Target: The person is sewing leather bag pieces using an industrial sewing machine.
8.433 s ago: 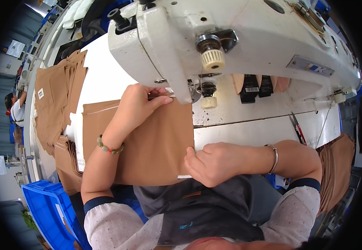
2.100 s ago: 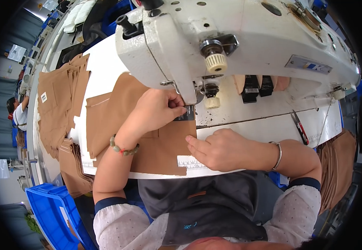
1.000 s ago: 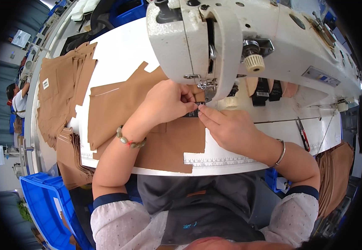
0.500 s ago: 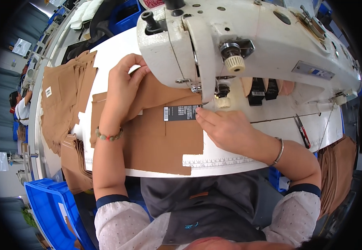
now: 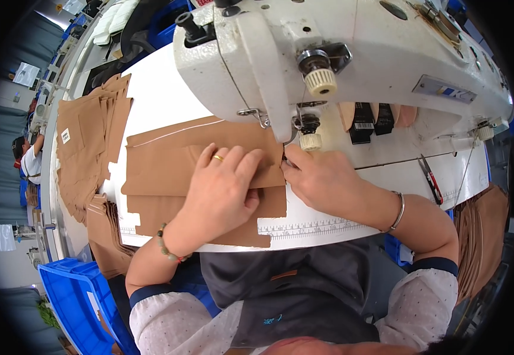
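Note:
Brown fabric panels [image 5: 162,168] lie layered on the white machine table, the upper one folded over toward me with a white strip along its far edge. On top rests my left hand [image 5: 224,186], its fingers spread and bent and the palm low over the cloth. My right hand [image 5: 322,177] pinches the fabric's right edge just below the presser foot area of the white sewing machine [image 5: 233,77]. Something small and dark shows at those fingertips; I cannot make out what. The dark label seen earlier is covered by the cloth.
Stacked brown pieces [image 5: 85,142] lie at the left, and more brown pieces [image 5: 479,242] hang at the right. Black labels [image 5: 362,123] sit behind the needle. Red-handled thread snips [image 5: 431,180] lie on the table. A blue bin [image 5: 85,296] stands lower left; a person [image 5: 31,158] works far left.
My left hand has let go of the raised flap and come down nearer me onto the cloth. The upper panel now folds over the label. My right hand has shifted slightly.

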`<control>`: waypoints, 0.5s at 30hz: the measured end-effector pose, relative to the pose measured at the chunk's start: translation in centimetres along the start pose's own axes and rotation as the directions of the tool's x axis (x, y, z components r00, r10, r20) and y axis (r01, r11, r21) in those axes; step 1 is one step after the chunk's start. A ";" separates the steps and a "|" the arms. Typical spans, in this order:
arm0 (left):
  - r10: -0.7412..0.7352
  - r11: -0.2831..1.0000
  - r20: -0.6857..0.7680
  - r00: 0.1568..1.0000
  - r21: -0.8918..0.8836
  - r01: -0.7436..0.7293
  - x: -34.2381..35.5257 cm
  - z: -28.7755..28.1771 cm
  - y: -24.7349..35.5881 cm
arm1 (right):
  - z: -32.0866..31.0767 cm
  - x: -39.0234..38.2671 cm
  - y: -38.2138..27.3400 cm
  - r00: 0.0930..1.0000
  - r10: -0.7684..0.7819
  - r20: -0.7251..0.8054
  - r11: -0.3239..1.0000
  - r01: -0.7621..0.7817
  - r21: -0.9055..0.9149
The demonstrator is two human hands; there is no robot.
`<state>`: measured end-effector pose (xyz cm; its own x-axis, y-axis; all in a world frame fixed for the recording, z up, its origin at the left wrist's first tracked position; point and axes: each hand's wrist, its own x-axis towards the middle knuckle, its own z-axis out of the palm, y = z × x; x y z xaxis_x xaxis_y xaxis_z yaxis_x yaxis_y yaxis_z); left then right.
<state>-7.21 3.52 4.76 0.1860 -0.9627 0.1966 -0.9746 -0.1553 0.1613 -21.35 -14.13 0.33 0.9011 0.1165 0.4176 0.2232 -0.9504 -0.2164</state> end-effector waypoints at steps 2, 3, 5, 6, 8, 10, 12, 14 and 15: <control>-0.046 0.996 -0.012 0.999 -0.082 0.045 0.0 1.0 0.6 | 0.0 0.0 0.0 1.000 0.000 0.020 1.000 0.000 0.003; -0.040 0.996 -0.011 0.999 -0.082 0.039 -0.1 1.3 0.3 | 0.0 -0.1 0.0 1.000 0.001 0.020 1.000 -0.001 0.002; -0.005 0.998 -0.008 1.000 -0.055 0.005 -0.4 2.0 -0.2 | -0.1 -0.2 0.0 1.000 0.003 0.022 1.000 -0.003 0.012; 0.029 0.999 -0.006 1.000 -0.027 -0.029 -0.4 2.2 -0.3 | -0.1 -0.3 -0.1 1.000 0.006 0.023 1.000 -0.006 0.011; 0.036 0.999 -0.042 0.998 -0.003 -0.036 -0.5 2.4 -0.5 | -0.1 -0.3 -0.1 1.000 0.010 0.029 1.000 -0.010 -0.015; 0.043 0.999 -0.078 0.996 0.022 -0.042 -0.5 2.4 -0.5 | -0.1 -0.3 -0.1 1.000 0.008 0.013 1.000 -0.007 -0.013; 0.044 0.999 -0.068 0.997 0.001 -0.044 -0.4 2.2 -0.5 | 0.0 -0.4 -0.1 1.000 0.002 -0.003 1.000 -0.002 -0.011; 0.037 0.999 -0.075 0.997 -0.024 -0.038 -0.2 1.9 -0.4 | 0.0 -0.4 0.0 1.000 -0.003 0.005 1.000 0.003 -0.012; 0.029 0.998 -0.082 0.996 -0.048 -0.033 -0.1 1.9 -0.5 | 0.1 -0.3 0.0 1.000 -0.005 0.006 1.000 0.005 -0.011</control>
<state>-6.98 3.25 2.87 0.1670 -0.9455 0.2795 -0.9731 -0.1125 0.2009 -21.61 -14.18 0.11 0.9020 0.1231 0.4137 0.2239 -0.9529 -0.2046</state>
